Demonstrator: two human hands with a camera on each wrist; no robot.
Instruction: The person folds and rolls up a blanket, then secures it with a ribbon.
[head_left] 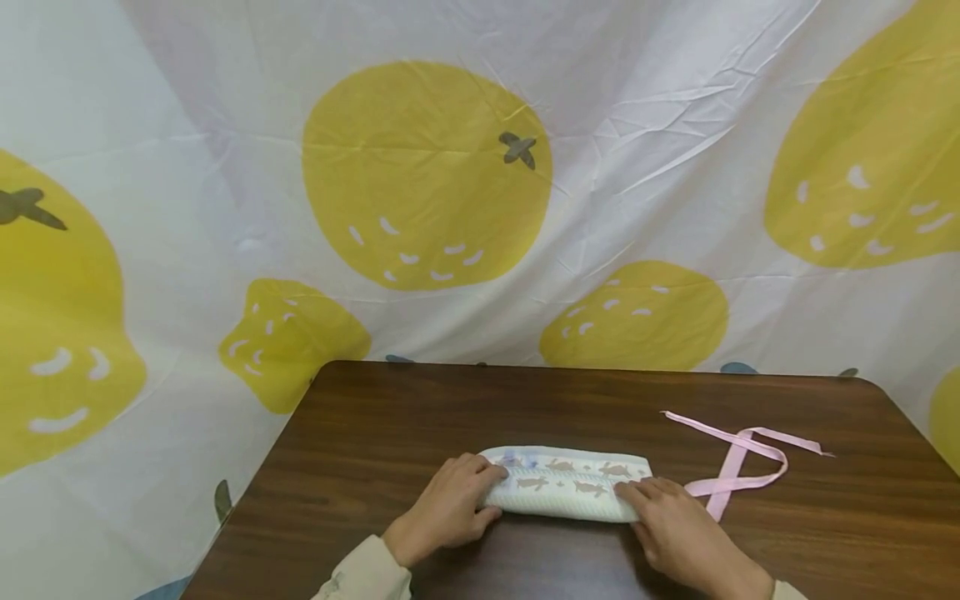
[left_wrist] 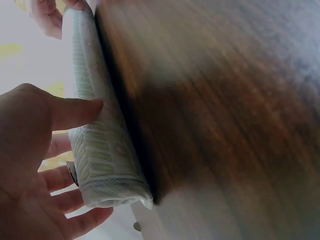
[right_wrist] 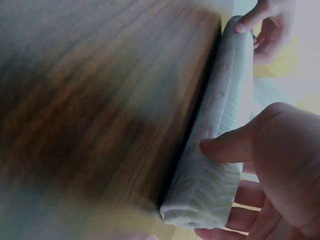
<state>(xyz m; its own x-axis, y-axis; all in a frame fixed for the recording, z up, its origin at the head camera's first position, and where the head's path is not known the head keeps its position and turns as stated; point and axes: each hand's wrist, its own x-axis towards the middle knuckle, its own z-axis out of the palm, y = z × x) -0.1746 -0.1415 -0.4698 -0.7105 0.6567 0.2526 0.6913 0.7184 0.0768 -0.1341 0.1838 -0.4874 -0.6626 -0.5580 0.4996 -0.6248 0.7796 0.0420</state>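
A rolled towel, white with brown animal prints and pale green ribbed stripes, lies lengthwise across the dark wooden table. At its left end my left hand grips it, thumb on the near side and fingers over the top and far side. The left wrist view shows that thumb pressing on the roll near its hemmed end. My right hand holds the other end in the same way. In the right wrist view the right thumb rests on the near face, with the fingers partly hidden behind the roll.
A pink ribbon lies looped on the table, to the right of the roll and partly behind my right hand. The wooden table's far edge meets a white curtain printed with yellow fruit.
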